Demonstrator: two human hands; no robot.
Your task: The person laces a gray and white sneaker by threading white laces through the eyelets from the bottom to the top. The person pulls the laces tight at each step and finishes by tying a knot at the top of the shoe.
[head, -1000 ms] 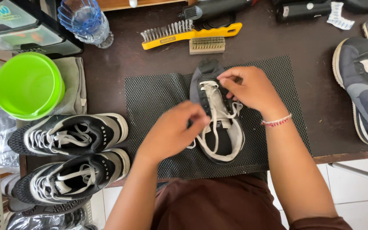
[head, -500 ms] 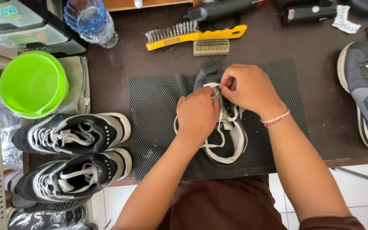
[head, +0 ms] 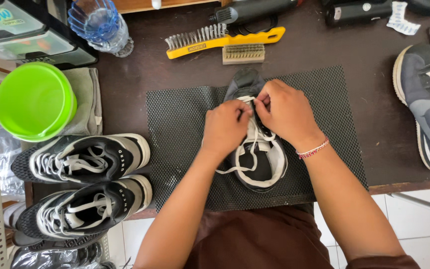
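- Sneaker point(head: 255, 167): black upper, white collar lining, white lace point(head: 247, 149) hanging loose; toe pointing away, on black mesh mat point(head: 180, 129) on dark desk point(head: 364, 65)
- Left hand point(head: 223, 128): fingers closed, pinching lace above tongue
- Right hand point(head: 285, 112): fingers closed on same lace, touching left hand

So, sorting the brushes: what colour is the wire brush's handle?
Yellow; the wire brush shows best in the head view, above the mat.
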